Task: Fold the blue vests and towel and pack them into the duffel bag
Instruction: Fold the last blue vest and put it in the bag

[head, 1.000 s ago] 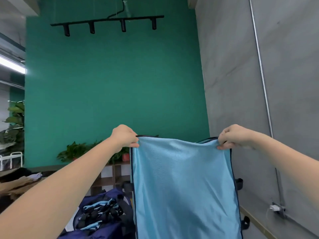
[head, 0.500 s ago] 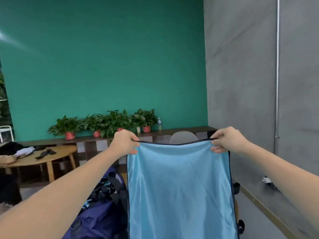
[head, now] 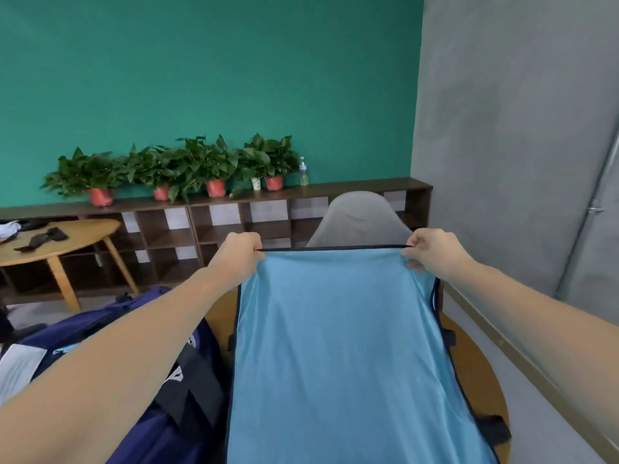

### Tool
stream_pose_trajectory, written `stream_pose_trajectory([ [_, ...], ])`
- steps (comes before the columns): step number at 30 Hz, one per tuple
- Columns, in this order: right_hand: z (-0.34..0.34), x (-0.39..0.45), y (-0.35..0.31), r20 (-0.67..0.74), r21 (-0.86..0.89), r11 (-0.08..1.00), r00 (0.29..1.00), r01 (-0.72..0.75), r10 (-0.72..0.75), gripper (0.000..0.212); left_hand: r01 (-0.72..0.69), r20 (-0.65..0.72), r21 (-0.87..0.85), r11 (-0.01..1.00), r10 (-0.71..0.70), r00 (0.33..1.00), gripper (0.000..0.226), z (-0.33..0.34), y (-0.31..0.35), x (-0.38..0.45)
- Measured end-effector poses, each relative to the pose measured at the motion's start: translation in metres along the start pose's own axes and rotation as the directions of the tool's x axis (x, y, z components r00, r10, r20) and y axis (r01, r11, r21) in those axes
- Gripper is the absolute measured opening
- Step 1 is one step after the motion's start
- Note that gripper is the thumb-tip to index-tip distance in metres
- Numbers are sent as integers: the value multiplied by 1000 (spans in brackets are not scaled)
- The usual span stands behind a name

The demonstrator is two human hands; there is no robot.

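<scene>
Where the person's two bare forearms reach forward, a light blue vest (head: 338, 356) with dark piping hangs spread between them, its top edge pulled taut and level. Left hand (head: 242, 252): fingers curled, pinching the vest's upper left corner. Right hand (head: 432, 251): fingers curled, pinching the upper right corner. The cloth drapes down toward the viewer and covers much of the round wooden counter (head: 475, 373) beneath it; black straps show at the vest's right edge. Just left of the vest, on the same counter, sits a navy duffel bag (head: 187, 390) with black webbing and white print, partly hidden under the left forearm. Beyond the vest's top edge stands a grey chair back (head: 360, 217). Further left, a second wooden table (head: 67, 242) carries dark items, too blurred to identify. Against the green wall (head: 207, 68), a low dark shelf unit (head: 234, 222) bears a row of potted plants (head: 187, 165) in red pots and a small clear bottle (head: 303, 172). Grey concrete wall (head: 509, 112) on the right.
</scene>
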State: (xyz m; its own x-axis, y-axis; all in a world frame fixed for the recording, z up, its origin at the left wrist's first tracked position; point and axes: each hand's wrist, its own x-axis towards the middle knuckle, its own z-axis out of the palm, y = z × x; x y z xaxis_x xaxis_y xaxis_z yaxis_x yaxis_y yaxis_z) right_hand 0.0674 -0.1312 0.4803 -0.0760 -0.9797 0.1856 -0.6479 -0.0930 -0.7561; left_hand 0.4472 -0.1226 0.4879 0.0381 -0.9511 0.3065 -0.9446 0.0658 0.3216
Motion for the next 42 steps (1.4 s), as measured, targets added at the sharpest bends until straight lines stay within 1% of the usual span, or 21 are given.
stream_pose_trajectory([
  [3, -5, 37, -16, -28, -157, 980, 992, 121, -127, 12, -48, -87, -24, 999, 45, 995, 14, -9, 3, 42],
  [5, -19, 54, -36, -106, -254, 941, 961, 223, -256, 19, -99, -210, -39, 994, 89, 974, 11, -32, 16, 63],
  [6, -29, 61, -48, -159, -265, 927, 936, 265, -313, 22, -116, -285, -60, 991, 95, 954, 10, -48, 25, 71],
  [8, -50, 65, -75, -272, -260, 903, 871, 342, -408, 24, -152, -430, -128, 980, 83, 899, 10, -86, 40, 81],
  [11, -84, 57, -111, -408, -275, 834, 728, 478, -551, 24, -242, -596, -182, 953, 89, 798, 10, -143, 58, 79],
  [12, -94, 49, -121, -432, -276, 812, 688, 514, -582, 24, -270, -631, -189, 944, 93, 770, 9, -159, 61, 73],
  [14, -111, 29, -137, -465, -258, 790, 645, 556, -606, 23, -304, -675, -194, 933, 97, 731, 8, -186, 67, 56],
  [16, -123, 5, -148, -481, -240, 783, 631, 573, -609, 23, -315, -700, -184, 931, 100, 707, 8, -203, 68, 33],
  [18, -126, -22, -150, -468, -232, 779, 635, 583, -615, 22, -317, -705, -158, 935, 118, 699, 9, -207, 67, 4],
  [21, -119, -67, -135, -434, -212, 785, 664, 582, -609, 20, -304, -675, -146, 941, 129, 726, 6, -192, 60, -49],
  [24, -101, -115, -99, -346, -186, 835, 761, 518, -549, 19, -282, -595, -132, 950, 151, 789, 1, -154, 48, -112],
  [26, -83, -150, -67, -241, -187, 865, 832, 466, -500, 17, -256, -512, -138, 957, 153, 846, 8, -116, 35, -158],
  [28, -63, -183, -29, -116, -202, 895, 898, 397, -424, 13, -212, -391, -208, 955, 117, 913, 13, -73, 20, -205],
  [30, -44, -216, 9, 9, -234, 914, 940, 333, -340, 7, -189, -297, -226, 955, 118, 948, 17, -31, 8, -250],
  [31, -36, -233, 27, 59, -245, 919, 951, 308, -303, 3, -180, -258, -228, 957, 119, 959, 19, -13, 4, -272],
  [32, -29, -249, 43, 104, -248, 925, 957, 288, -270, 6, -169, -214, -246, 954, 117, 970, 20, 2, 1, -291],
  [34, -20, -278, 67, 170, -269, 930, 963, 251, -210, 18, -167, -124, -273, 947, 137, 983, 20, 26, -3, -325],
  [35, -17, -290, 77, 190, -279, 933, 966, 226, -177, 20, -175, -86, -259, 950, 158, 984, 20, 36, -6, -338],
  [38, -16, -316, 100, 225, -288, 944, 969, 163, -98, 13, -193, 20, -217, 957, 202, 979, 18, 56, -10, -364],
  [40, -21, -329, 104, 258, -260, 956, 964, 134, -65, 15, -173, 62, -268, 948, 196, 979, 20, 60, -10, -371],
  [42, -29, -333, 105, 262, -244, 964, 964, 107, -41, 18, -151, 75, -319, 936, 184, 980, 15, 58, -7, -373],
])
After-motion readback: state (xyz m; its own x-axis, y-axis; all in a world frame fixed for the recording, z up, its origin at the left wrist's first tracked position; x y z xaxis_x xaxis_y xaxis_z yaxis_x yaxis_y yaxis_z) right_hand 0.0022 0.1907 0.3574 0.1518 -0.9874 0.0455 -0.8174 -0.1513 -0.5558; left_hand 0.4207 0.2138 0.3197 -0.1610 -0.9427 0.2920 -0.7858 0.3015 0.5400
